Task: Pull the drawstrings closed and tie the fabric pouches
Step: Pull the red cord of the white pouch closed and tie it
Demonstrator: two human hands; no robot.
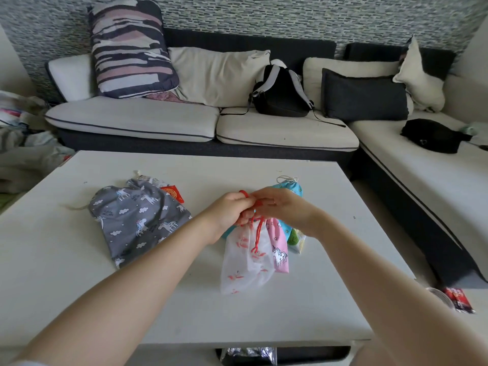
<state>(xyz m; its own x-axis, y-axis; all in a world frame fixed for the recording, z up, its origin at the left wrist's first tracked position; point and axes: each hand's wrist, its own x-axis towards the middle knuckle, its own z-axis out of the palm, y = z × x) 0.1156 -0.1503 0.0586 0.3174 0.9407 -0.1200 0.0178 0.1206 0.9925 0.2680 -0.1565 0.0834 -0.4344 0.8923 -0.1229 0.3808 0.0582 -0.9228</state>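
Note:
A white pouch with red flamingo prints [247, 262] hangs above the white table [184, 299], its mouth gathered. Its red drawstring [257, 233] runs up into both hands, with one end dangling over the pouch. My left hand [229, 212] and my right hand [284, 208] meet above the pouch, each pinching the red cord. Behind it lie a pink unicorn pouch [280, 249] and a turquoise pouch [290, 187] with a cream cord. A large grey unicorn pouch [137, 217] lies flat to the left, its cord trailing left.
A small red packet [174, 194] peeks from behind the grey pouch. A sofa [200, 122] with cushions and a black backpack [281, 91] stands beyond the table. A red wrapper [458, 299] lies on the floor at right. Laundry is piled at far left.

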